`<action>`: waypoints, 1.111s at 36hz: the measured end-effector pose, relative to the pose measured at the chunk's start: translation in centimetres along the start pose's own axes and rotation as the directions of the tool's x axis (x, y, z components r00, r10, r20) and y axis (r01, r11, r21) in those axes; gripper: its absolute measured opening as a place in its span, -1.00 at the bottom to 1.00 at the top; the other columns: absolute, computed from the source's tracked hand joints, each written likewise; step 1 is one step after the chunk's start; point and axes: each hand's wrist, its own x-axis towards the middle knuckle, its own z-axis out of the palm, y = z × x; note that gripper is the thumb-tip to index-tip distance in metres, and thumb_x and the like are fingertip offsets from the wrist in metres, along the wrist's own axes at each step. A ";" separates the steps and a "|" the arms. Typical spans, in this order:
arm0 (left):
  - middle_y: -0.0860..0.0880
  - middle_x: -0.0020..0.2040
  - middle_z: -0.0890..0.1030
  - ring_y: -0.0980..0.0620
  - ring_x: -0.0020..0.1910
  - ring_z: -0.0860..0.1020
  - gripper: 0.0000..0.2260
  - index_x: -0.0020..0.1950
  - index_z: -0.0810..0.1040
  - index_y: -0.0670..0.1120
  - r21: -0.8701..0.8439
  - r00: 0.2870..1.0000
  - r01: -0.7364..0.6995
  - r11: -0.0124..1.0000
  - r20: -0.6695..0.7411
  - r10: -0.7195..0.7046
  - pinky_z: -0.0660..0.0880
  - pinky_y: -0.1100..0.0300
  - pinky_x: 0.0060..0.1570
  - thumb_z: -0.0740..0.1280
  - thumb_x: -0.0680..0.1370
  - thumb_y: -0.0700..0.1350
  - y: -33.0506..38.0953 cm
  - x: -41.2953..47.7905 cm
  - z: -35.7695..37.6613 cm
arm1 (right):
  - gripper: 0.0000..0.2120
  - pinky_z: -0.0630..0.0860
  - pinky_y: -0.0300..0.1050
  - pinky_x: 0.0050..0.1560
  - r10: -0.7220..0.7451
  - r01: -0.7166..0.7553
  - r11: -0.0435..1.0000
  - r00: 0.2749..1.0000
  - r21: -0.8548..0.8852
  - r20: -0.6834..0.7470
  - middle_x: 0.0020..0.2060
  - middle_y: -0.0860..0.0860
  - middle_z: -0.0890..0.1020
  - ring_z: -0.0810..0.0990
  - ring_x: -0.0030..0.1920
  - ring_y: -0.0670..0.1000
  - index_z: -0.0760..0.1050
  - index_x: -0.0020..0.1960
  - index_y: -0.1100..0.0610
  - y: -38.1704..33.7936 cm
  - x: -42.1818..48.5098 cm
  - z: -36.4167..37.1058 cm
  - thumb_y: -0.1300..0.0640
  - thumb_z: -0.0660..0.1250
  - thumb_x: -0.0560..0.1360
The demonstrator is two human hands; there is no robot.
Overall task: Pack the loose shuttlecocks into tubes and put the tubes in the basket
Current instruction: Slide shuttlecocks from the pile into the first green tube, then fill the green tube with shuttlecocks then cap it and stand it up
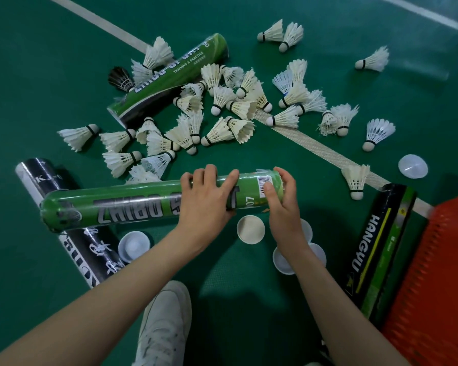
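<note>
At the far left a black tube lies on the green court floor, and the near green tube crosses over it. I cannot tell whether the two touch. The left hand grasps this tube past its middle, fingers curled over the top. The right hand grips the tube's right end, with the thumb on the barcode label and the fingers wrapped round the end.

Behind them a second green tube lies among the loose shuttlecocks. There are several dozen white ones, too overlapped for an exact count, and a single black shuttlecock.

I count six white caps on the floor. One is left of the hands, four are below them and partly hidden by the right wrist, and one lies apart at the right.

A fourth tube, the black-and-green tube, lies just beside the red basket at the right edge.
</note>
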 end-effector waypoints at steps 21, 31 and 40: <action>-0.10 0.41 0.27 -0.14 0.33 0.34 0.00 0.54 -0.19 0.16 -0.079 0.964 -0.096 0.992 0.240 0.112 0.33 -0.07 0.31 0.41 0.34 0.31 -2.6 3.7 -1.3 | -0.68 0.56 -0.17 -0.27 0.302 -0.273 0.938 0.946 0.214 -0.118 -0.09 0.02 0.63 0.62 -0.19 -0.05 0.44 0.23 0.13 -4.6 6.8 -2.8 0.10 0.37 0.51; -0.07 0.35 0.42 -0.09 0.19 0.50 -0.10 0.52 0.03 0.01 -0.607 0.896 0.356 0.710 0.436 -0.076 0.44 0.02 0.22 0.42 0.37 0.28 -3.1 5.4 -0.5 | -0.26 0.38 0.18 0.33 0.306 -0.305 0.949 0.952 0.083 0.005 0.51 0.08 0.13 0.33 0.40 0.13 -0.05 0.54 -0.04 -5.7 7.4 -0.3 0.16 0.33 0.55; -0.17 0.18 0.53 0.02 -0.16 0.55 -0.36 0.45 0.06 -0.15 -0.809 0.746 0.583 -0.076 0.569 -0.345 0.54 -0.02 0.00 0.33 0.55 0.05 -2.4 6.2 1.1 | -0.42 0.45 -0.12 0.10 0.505 -0.199 0.800 0.734 -0.567 0.454 0.23 0.04 0.51 0.52 0.10 -0.03 0.27 0.43 0.15 -2.8 2.5 1.5 -0.05 0.35 0.51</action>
